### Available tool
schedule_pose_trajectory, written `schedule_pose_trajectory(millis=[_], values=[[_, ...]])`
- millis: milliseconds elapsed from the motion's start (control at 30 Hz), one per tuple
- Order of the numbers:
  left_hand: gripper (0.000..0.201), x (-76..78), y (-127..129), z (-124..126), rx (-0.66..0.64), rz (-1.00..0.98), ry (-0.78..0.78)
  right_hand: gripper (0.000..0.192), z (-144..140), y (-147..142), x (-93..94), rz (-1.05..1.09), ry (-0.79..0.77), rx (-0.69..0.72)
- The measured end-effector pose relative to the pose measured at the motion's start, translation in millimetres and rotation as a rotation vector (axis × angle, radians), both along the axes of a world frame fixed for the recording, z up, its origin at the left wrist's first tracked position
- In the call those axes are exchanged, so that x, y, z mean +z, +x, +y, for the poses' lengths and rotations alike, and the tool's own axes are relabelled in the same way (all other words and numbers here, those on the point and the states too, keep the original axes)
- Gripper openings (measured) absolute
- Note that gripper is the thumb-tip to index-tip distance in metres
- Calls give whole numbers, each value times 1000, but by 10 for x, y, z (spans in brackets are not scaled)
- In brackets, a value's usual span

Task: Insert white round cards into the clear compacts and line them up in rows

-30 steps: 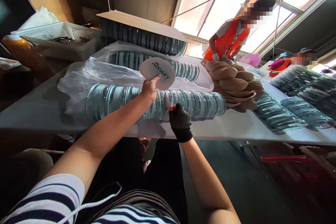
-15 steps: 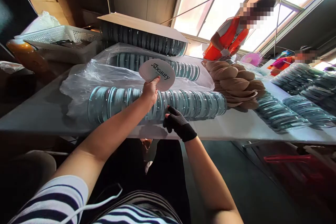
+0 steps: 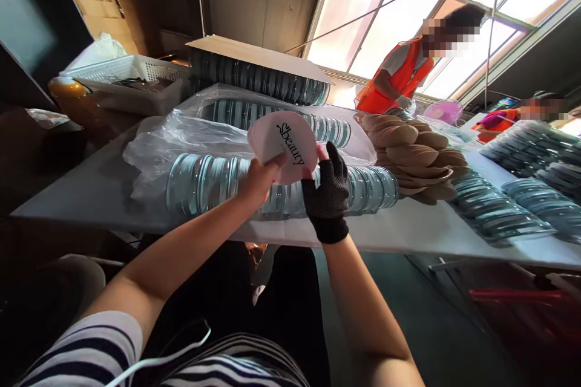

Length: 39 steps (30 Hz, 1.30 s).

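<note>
One white "beauty" disc (image 3: 284,146), two hands (image 3: 258,178), three rows of glass discs (image 3: 204,176).

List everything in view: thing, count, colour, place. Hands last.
disc: 1, pale pink, black "beauty" print, held above the front lid row
lid rows: 3 near, clear teal-tinted, on plastic, mid table; further rows at right
plastic sheet: 1, clear, under and around the near rows
cardboard: 1, tan, on the back row
puffs: a pile, tan, right of the lid rows
basket: 1, white, far left
table: 1, white
co-workers: 2, orange vests, far side by the window
left hand: bare, grips the disc's lower edge
right hand: black glove, at the disc's right edge
</note>
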<state>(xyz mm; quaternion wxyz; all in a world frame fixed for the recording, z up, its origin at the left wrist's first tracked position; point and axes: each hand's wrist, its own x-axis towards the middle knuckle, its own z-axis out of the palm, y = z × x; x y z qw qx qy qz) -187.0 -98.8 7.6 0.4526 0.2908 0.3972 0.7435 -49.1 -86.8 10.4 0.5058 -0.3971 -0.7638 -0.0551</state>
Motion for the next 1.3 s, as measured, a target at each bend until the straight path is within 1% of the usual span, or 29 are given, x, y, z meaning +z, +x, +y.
schedule_pose_trajectory(millis=[33, 100, 133, 167, 233, 300, 333, 400, 467, 533, 600, 667, 733, 800, 867, 967, 1067, 1133, 1200, 1300], values=[[52, -21, -15, -18, -10, -6, -1, 46, -29, -65, -16, 10, -31, -9], [51, -48, -38, -46, -70, -14, -7, 39, -31, -154, -31, 67, -181, -53], [50, -46, -53, -54, -108, -18, -11, 37, -19, -167, -26, 116, -249, -95], [49, -32, -76, -54, -145, -25, -7, 36, -15, -154, -15, 176, -283, -153], [48, 30, -159, -17, -169, -53, 17, 37, -82, -56, 5, 251, -255, -261], [47, 111, -292, 72, -112, -78, 69, 40, -291, 101, -9, 224, -205, -332], [45, 146, -369, 131, -69, -85, 97, 40, -440, 181, -36, 169, -207, -337], [40, 185, -519, 251, 0, -94, 133, 40, -760, 309, -119, 13, -257, -276], [36, 177, -625, 339, 13, -113, 139, 41, -1011, 355, -204, -135, -331, -184], [33, 147, -671, 376, -1, -130, 126, 43, -1112, 291, -245, -244, -425, -154], [31, 123, -668, 371, -17, -134, 121, 43, -1044, 128, -233, -327, -522, -215], [31, 122, -646, 350, -27, -134, 116, 43, -854, -87, -197, -411, -609, -262], [32, 137, -625, 334, -20, -150, 98, 42, -637, -285, -168, -486, -673, -251], [32, 153, -616, 330, -4, -173, 82, 38, -488, -408, -159, -512, -693, -211], [32, 159, -616, 337, 12, -194, 68, 34, -444, -434, -171, -463, -685, -205], [33, 147, -622, 359, 7, -203, 51, 27, -479, -359, -210, -343, -683, -214], [32, 125, -628, 378, 9, -194, 41, 24, -444, -318, -260, -288, -647, -202], [33, 117, -630, 379, 9, -187, 48, 23, -364, -352, -298, -316, -602, -179], [35, 117, -628, 369, 2, -186, 63, 24, -292, -404, -335, -392, -569, -155], [35, 130, -618, 347, 2, -192, 68, 28, -269, -443, -382, -483, -541, -136]])
